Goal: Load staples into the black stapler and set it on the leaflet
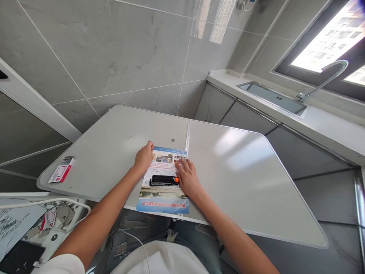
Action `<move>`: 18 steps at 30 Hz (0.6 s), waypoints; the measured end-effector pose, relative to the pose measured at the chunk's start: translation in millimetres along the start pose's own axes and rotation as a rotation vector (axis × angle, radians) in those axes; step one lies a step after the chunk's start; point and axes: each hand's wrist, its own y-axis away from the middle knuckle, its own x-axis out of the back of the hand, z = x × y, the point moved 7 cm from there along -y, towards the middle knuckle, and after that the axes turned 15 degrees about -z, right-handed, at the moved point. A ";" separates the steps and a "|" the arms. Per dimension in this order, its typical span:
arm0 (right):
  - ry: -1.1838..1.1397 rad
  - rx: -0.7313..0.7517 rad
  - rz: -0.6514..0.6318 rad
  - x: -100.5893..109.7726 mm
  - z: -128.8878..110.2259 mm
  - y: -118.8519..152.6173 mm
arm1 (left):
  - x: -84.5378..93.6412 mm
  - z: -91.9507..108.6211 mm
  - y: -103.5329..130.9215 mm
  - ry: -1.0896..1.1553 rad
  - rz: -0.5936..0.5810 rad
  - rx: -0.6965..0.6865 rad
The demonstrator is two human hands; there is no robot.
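Note:
A printed flyer (pixel 162 195), blue along its edges with small photos, lies upside down to me on the table near the front edge. Across its middle rests a black stapler (pixel 164 180) with an orange end. My left hand (pixel 145 156) is closed on the flyer's far left corner, thumb and fingers pinched together. Spread over the flyer's right side is my right hand (pixel 187 176), its fingers apart and lying flat. The orange end of the stapler is beside or under its thumb; I cannot tell whether they touch.
Small metal staples (pixel 173 140) lie beyond the flyer on the folding table (pixel 242 182). A red-and-white packet (pixel 62 169) sits at the table's left end. Lower left, a white cable (pixel 68 199) loops over a cluttered surface. A counter with a sink (pixel 273 99) stands right.

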 end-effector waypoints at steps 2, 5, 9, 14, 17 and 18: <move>-0.016 0.004 0.050 3.9 -0.5 0.9 | -0.7 -1.8 -1.4 0.026 -0.015 -0.043; -0.103 -0.066 0.139 15.2 20.4 -0.5 | -2.6 1.3 -3.9 0.074 -0.013 -0.085; -0.198 -0.168 0.202 26.8 57.7 -5.5 | -7.7 10.0 -10.9 0.115 -0.007 -0.092; -0.289 -0.256 0.202 30.9 87.0 -14.8 | -12.4 16.7 -15.7 0.116 0.020 -0.103; -0.340 -0.225 0.161 32.7 94.5 -28.1 | -11.2 14.3 -13.1 0.123 0.063 -0.097; -0.352 -0.209 0.151 33.8 96.0 -33.4 | -10.6 13.3 -12.0 0.127 0.075 -0.097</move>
